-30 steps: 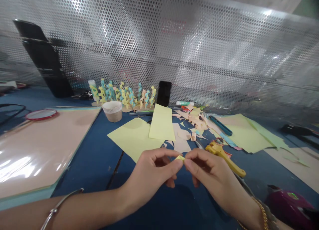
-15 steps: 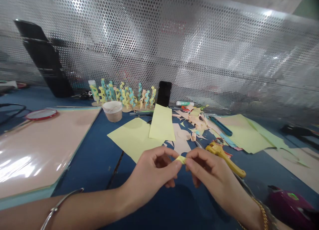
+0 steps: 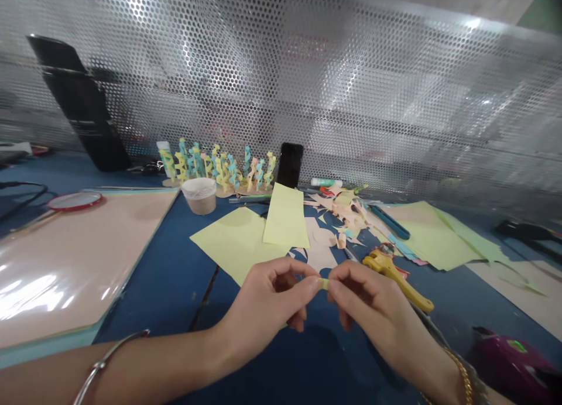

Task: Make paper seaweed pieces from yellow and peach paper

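On my feed, a small yellow paper strip (image 3: 324, 284) sits pinched in the tight grip of the left hand (image 3: 267, 299) and right hand (image 3: 373, 311), just in front of the pale yellow paper sheet (image 3: 232, 247) on the blue tabletop (image 3: 149, 276).
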The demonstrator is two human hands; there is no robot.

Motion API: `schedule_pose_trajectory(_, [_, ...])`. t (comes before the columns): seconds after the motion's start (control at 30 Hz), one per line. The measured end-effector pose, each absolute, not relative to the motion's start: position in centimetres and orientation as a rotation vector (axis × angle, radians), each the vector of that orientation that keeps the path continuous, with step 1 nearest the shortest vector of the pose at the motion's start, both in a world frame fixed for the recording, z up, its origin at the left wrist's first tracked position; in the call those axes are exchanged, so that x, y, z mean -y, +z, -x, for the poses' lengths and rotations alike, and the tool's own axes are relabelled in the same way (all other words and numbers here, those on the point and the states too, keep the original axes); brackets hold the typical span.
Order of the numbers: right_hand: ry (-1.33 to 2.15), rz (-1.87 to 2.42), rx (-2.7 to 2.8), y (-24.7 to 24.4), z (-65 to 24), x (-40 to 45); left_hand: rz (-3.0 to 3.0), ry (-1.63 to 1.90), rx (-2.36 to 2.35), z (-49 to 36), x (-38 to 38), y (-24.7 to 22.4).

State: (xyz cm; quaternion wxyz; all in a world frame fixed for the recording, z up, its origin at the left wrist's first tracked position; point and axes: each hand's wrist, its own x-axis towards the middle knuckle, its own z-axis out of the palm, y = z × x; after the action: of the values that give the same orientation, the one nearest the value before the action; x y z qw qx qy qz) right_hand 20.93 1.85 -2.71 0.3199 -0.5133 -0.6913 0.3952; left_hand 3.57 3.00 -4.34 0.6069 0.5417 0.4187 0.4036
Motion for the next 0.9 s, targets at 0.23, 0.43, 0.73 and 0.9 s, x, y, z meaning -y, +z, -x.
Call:
schedule_pose_trajectory(0.23, [1.113, 1.325, 1.753, -2.73, -21.27, -2.07, -1.193, 0.961, -0.933, -3.82, -3.28, -4.81])
schedule_pose_trajectory(0.43, [1.123, 1.329, 1.773, -2.74, -20.95, -2.08, -1.229, 0.935, -0.9, -3.75, -3.25, -5.01])
schedule_pose_trajectory(0.73, [1.056, 1.309, 1.758, -3.17, -21.19, -2.11, -1.271, 0.912, -0.966, -3.78, -3.06, -4.46])
schedule_pose_trajectory(0.9, [1.076, 1.338, 1.727, -3.14, -21.22, -2.38, -1.258, 0.951, -0.921, -3.86, -3.19, -4.67])
